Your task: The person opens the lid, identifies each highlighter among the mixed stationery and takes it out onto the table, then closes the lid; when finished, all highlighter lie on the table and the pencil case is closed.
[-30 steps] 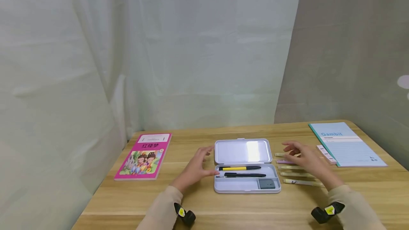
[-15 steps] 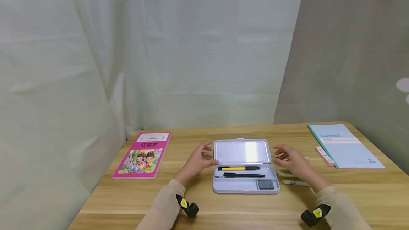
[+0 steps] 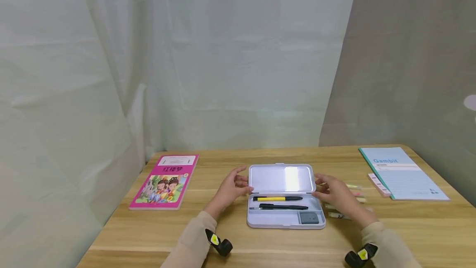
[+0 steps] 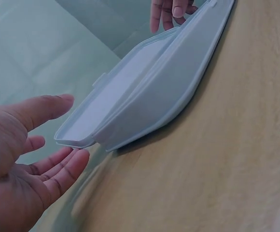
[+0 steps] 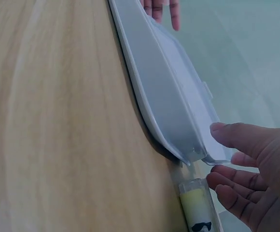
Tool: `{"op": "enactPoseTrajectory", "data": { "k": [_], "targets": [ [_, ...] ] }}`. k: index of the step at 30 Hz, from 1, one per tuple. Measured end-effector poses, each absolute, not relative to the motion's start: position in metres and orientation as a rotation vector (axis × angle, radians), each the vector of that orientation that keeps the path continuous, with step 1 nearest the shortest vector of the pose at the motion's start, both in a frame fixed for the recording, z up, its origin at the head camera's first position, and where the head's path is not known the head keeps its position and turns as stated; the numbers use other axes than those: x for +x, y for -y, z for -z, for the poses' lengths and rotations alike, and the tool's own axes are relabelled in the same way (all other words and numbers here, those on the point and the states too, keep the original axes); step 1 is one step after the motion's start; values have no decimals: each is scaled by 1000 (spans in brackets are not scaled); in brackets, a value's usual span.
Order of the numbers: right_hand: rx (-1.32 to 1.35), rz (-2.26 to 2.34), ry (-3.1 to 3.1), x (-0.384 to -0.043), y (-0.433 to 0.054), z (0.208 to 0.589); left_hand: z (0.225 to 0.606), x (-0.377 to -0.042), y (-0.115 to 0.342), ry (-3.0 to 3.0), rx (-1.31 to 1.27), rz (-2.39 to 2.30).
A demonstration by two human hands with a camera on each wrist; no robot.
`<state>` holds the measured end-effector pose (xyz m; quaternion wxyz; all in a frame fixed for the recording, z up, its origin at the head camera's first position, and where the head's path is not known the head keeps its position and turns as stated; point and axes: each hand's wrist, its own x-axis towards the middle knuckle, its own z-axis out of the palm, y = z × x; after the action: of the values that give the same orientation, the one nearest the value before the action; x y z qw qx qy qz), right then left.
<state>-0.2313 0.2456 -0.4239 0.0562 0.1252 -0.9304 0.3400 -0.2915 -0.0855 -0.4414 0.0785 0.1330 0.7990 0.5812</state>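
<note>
A pale pencil case [image 3: 273, 220] lies open on the table, its lid [image 3: 269, 177] folded back. Inside are a yellow and black pen [image 3: 277, 198], a black pen [image 3: 282, 207] and a grey eraser-like block [image 3: 308, 218]. My left hand [image 3: 229, 189] is at the lid's left edge, thumb apart from relaxed fingers; the left wrist view puts its fingertips just under the lid's corner. On the opposite side my right hand [image 3: 336, 193] reaches the lid's right edge, thumb tip overlapping the lid [image 5: 190, 92] in the right wrist view and fingers below its corner.
Several pale markers [image 3: 338, 215] lie right of the case, partly hidden by the right hand. A pink book [image 3: 160, 189] is at the left of the wooden table [image 3: 223, 251]. A light blue notebook [image 3: 405, 177] lies at the right, beside a small pink-and-white box [image 3: 379, 185].
My right hand has moved left from above the markers to the lid's right edge. The left hand has shifted slightly from the tray's side to the lid's left edge.
</note>
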Motion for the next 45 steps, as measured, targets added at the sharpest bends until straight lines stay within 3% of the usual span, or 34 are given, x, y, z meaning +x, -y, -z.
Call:
{"op": "enactPoseTrajectory", "data": {
  "k": [45],
  "targets": [
    [280, -972, 2818, -230, -247, 432, 454, -285, 86, -2411, 599, -1626]
  ]
}}
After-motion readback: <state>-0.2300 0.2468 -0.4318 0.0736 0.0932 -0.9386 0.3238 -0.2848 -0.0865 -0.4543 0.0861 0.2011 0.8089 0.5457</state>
